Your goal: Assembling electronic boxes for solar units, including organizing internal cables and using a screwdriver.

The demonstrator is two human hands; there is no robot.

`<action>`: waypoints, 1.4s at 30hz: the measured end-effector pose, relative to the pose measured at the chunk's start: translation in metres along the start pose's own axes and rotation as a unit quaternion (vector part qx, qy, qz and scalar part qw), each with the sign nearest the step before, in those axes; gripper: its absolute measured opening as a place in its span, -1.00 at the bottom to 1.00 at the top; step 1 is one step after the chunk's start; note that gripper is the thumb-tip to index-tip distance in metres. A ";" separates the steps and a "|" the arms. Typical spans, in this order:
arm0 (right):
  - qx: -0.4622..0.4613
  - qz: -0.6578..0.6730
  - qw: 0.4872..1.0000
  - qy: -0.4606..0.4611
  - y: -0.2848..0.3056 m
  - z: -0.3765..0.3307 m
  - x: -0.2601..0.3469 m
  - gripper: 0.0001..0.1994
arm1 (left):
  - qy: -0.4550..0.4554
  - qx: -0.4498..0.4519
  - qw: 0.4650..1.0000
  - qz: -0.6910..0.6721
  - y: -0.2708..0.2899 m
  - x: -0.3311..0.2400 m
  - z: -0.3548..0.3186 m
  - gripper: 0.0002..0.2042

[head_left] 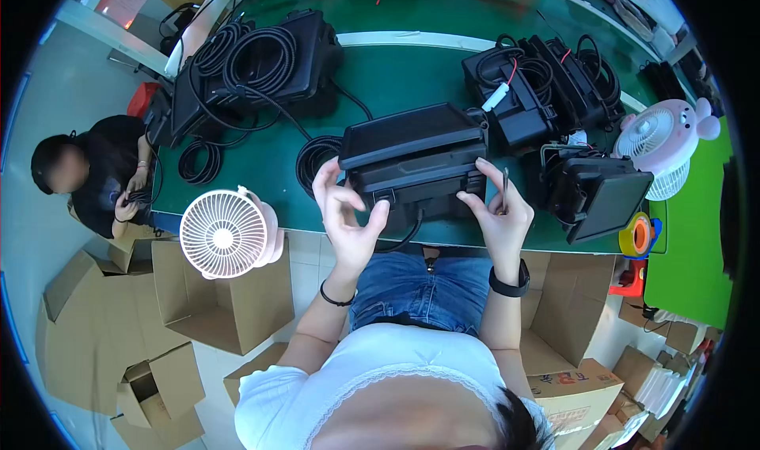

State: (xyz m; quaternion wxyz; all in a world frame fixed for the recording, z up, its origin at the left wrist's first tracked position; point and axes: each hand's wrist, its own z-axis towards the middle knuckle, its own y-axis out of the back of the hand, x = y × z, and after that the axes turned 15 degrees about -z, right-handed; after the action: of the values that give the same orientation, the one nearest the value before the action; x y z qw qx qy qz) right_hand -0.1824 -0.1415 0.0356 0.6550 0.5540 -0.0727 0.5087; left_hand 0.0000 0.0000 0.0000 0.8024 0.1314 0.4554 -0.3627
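In front of me a black plastic case [416, 177] with a flat dark panel on top sits at the green table's near edge, tilted. My left hand [348, 220] grips its left front corner, the thumb by a latch and the fingers at the side. At the right front corner my right hand [503, 212] presses the case between thumb and fingers. A thin metal tool [505, 187] is tucked among that hand's fingers; its kind is unclear. From under the case hangs a black cable [413, 232]. Close by on the left lies a coiled black cable [313, 165].
Black cases with coiled cables [261, 58] stand back left, and more black units [514, 102] back right. A panel unit [598, 193], tape rolls [636, 235] and a pink fan [661, 137] are right. A white fan [224, 235] stands left, above cardboard boxes [237, 300]. A person [95, 169] sits far left.
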 end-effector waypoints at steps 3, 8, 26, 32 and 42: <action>-0.090 -0.035 0.995 0.012 0.001 -0.002 0.007 -0.52 | 0.106 -0.050 0.982 -0.149 -0.007 -0.006 0.000 -0.25; -0.071 -0.084 0.993 -0.031 0.004 -0.013 0.005 -0.59 | 0.165 -0.031 0.971 -0.169 -0.006 0.002 -0.003 -0.07; 0.043 0.229 0.971 -0.062 0.014 -0.007 -0.001 -0.64 | 0.174 0.003 0.974 -0.144 0.003 0.003 0.001 -0.09; -0.046 0.194 0.979 -0.045 -0.007 -0.015 -0.015 -0.80 | 0.179 0.061 0.956 -0.223 0.001 -0.006 0.007 -0.18; 0.094 0.165 0.980 -0.052 0.007 -0.011 -0.016 -0.22 | 0.182 0.093 0.968 -0.146 0.007 -0.003 0.018 -0.21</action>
State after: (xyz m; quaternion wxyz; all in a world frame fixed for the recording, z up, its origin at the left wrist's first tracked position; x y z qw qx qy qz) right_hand -0.2004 -0.1430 0.0259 0.5023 0.6193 -0.1488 0.5848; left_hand 0.0154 -0.0037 0.0115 0.6285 0.2009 0.5723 -0.4869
